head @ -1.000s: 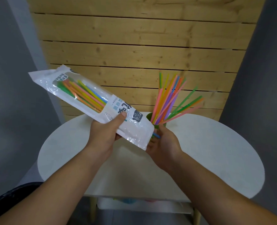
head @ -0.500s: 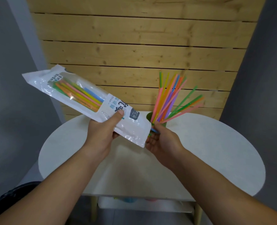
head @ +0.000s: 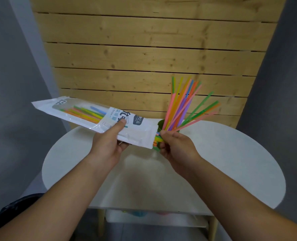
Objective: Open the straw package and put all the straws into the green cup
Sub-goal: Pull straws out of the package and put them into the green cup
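Note:
My left hand (head: 109, 145) grips the white straw package (head: 92, 119) near its middle and holds it almost level above the table, open end to the right. Several coloured straws lie inside, and their ends (head: 157, 139) poke out of the open end. The fingers of my right hand (head: 177, 146) pinch those straw ends. Just behind them stands the green cup (head: 161, 123), mostly hidden by the package and my right hand. Several coloured straws (head: 184, 108) fan out of the cup.
The white round table (head: 231, 162) stands against a wooden slat wall (head: 153, 49). Grey walls close in on both sides. A white shelf under the table holds blurred coloured items (head: 137, 213).
My left hand has lowered and levelled the package, bringing its open end right up to the cup. My right hand has risen and closed its fingers on the straw ends sticking out.

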The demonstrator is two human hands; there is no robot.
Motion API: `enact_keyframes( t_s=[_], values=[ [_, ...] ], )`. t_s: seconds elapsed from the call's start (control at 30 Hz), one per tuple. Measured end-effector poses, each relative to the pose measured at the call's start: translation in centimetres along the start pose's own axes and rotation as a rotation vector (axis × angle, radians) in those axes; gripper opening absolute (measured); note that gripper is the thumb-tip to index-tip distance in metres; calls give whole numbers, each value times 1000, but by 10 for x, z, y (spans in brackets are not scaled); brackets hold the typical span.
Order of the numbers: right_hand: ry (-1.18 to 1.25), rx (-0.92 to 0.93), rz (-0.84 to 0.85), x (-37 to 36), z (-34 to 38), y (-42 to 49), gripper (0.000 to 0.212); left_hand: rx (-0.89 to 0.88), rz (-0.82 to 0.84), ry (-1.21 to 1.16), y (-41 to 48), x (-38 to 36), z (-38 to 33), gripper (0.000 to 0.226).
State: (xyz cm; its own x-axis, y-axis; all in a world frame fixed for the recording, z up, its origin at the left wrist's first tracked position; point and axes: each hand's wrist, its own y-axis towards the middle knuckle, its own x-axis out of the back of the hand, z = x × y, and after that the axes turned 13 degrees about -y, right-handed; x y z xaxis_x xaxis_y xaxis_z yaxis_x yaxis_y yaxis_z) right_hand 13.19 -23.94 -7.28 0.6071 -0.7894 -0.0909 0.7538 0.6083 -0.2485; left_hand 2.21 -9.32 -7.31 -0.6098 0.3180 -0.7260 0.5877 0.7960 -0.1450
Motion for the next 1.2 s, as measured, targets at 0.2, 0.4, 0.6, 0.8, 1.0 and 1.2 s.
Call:
enact_keyframes(
  t_s=[0.2,0.4,0.6,0.8,1.0,1.2],
  values=[
    [-39,52,-38,16,12,4,8,86,-64,-107,2,4,-3,26],
    [111,32,-22,32,22,6,9,128,-105,-209,2,4,-5,22],
    [190,32,23,23,21,0,18,136,-99,-237,0,2,-5,18],
    [269,-25,90,5,12,-5,45,131,-103,-268,-1,1,-7,16],
    [260,25,70,-13,6,0,31,151,-104,-264,-6,-1,-2,20],
    [200,170,-65,-14,12,7,14,166,-127,-276,-8,-2,1,18]
  ],
)
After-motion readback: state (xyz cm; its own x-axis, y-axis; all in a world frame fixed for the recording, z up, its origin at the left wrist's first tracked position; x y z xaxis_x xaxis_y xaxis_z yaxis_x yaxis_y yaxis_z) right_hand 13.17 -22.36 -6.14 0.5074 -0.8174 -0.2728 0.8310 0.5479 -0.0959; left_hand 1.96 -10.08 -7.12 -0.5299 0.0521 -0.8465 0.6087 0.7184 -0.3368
